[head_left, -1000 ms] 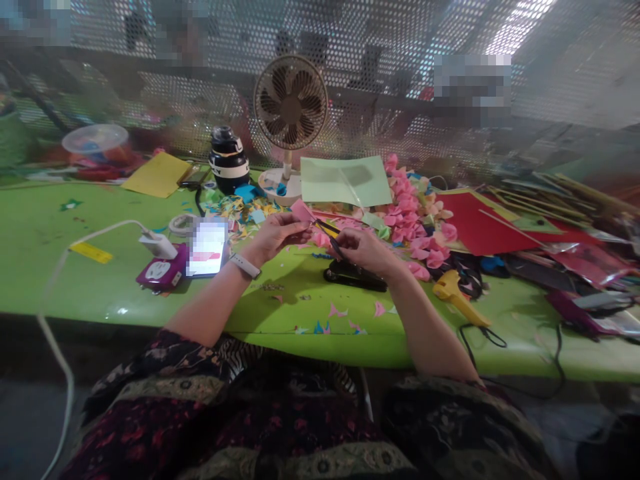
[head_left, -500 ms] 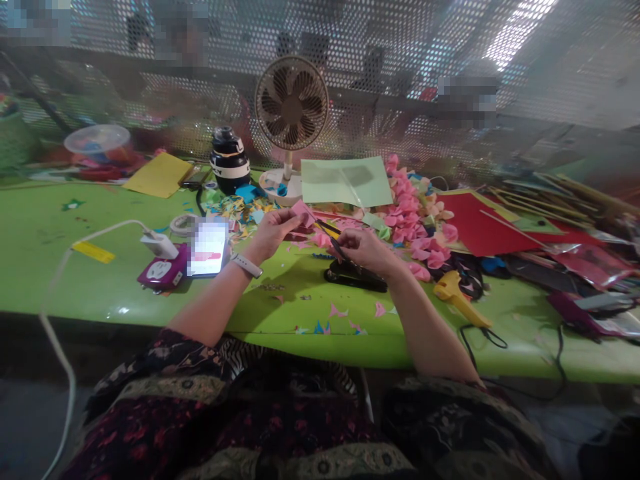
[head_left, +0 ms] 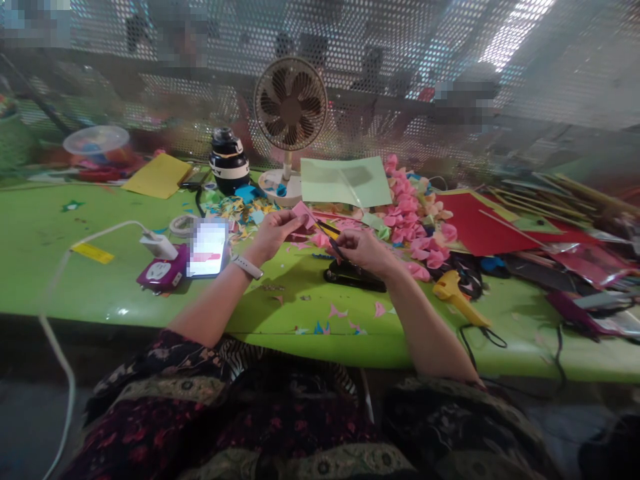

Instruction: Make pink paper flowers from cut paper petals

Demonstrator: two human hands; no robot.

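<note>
My left hand [head_left: 275, 231] pinches a small pink piece of paper [head_left: 303, 211] above the cluttered middle of the table. In my right hand [head_left: 359, 248] is a pair of scissors [head_left: 329, 230] with black and yellow on it, its tip at the right edge of the paper. Whether the blades are apart is too small to tell. Below my right hand a black stapler [head_left: 355, 277] lies on the green table [head_left: 285, 317]. Pink paper petals [head_left: 404, 200] are heaped to the right, behind the scissors.
A fan [head_left: 291, 103] stands behind my hands, beside a dark jug [head_left: 229, 163] and a pale green sheet [head_left: 345, 181]. On the left are a lit phone [head_left: 209, 248] and a purple socket block [head_left: 163, 272] with a cable. To the right lie a yellow glue gun [head_left: 460, 298] and red paper [head_left: 483, 223].
Almost nothing differs. Both hands keep their hold on the paper and the scissors, with only a very slight shift of the scissors and the view.
</note>
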